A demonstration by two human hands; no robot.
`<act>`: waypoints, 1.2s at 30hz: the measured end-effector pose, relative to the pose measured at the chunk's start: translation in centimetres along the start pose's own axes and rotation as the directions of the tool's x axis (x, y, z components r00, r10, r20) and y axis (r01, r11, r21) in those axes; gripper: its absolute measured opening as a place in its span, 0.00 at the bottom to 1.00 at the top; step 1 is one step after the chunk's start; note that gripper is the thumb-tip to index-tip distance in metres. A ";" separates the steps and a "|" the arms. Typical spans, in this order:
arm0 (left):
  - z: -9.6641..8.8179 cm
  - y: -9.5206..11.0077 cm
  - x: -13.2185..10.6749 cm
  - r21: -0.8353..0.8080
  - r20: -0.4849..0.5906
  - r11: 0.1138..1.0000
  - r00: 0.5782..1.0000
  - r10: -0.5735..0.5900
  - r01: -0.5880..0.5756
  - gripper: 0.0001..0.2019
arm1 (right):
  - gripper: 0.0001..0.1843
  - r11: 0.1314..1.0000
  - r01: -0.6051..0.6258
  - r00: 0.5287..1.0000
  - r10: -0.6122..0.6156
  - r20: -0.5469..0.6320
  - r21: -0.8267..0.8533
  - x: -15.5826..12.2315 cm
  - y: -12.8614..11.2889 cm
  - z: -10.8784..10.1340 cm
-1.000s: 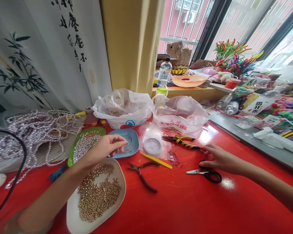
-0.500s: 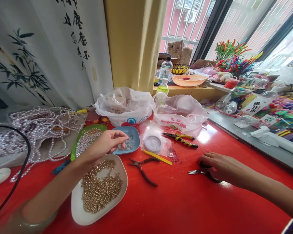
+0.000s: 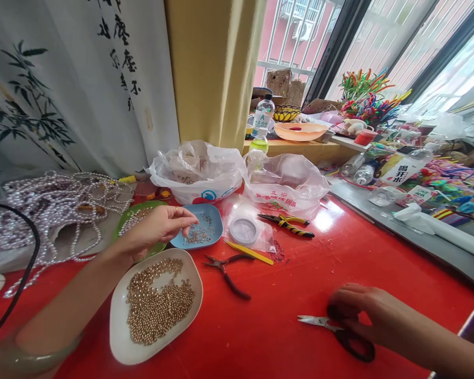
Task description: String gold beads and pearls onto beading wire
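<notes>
My left hand point(image 3: 158, 226) hovers over the blue dish point(image 3: 213, 221) of small metal pins, fingertips pinched together on something I cannot make out. Below it lies a white plate point(image 3: 120, 342) full of gold beads, and behind it a green plate point(image 3: 128, 216) of pearl beads. My right hand point(image 3: 363, 313) rests near the table's front right, fingers curled on the black handles of the scissors point(image 3: 332, 329), whose blades point left on the red table point(image 3: 284, 326).
Red-handled pliers point(image 3: 227, 268), a yellow tool point(image 3: 248, 252), yellow-and-black pliers point(image 3: 286, 223) and a white round lid in a clear bag point(image 3: 243, 230) lie mid-table. Two plastic bags point(image 3: 199, 173) stand behind. Pearl strands point(image 3: 51, 205) heap at left. A cluttered windowsill point(image 3: 398, 168) runs along the right.
My right hand has dragged the scissors toward me, to the front right of the table. My left hand stays over the blue dish, shifted slightly.
</notes>
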State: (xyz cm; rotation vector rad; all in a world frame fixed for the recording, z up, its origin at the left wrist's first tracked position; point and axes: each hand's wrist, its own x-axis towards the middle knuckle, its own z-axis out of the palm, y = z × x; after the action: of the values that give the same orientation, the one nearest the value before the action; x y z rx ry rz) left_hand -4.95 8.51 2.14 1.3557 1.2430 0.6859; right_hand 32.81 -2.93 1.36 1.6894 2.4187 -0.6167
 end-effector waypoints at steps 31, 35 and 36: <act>-1.2 0.6 -0.5 0.026 -0.040 0.996 0.996 0.081 -0.080 0.10 | 0.52 0.983 0.034 0.975 -0.072 -0.210 -0.180 5.3 -3.8 2.3; -1.5 0.7 -0.6 0.041 -0.061 0.995 0.994 0.093 -0.090 0.10 | 0.53 0.969 0.028 0.956 -0.098 -0.278 -0.245 7.7 -2.3 1.2; -1.5 0.7 -0.6 0.042 -0.062 0.995 0.994 0.093 -0.091 0.10 | 0.52 0.970 0.037 0.960 -0.102 -0.262 -0.242 8.1 -2.0 1.0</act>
State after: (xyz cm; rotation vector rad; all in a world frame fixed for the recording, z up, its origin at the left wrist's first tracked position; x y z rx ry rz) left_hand -6.27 8.59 3.29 1.4407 1.2561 0.7777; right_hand 27.91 3.15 -1.70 1.6906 2.6196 -0.0975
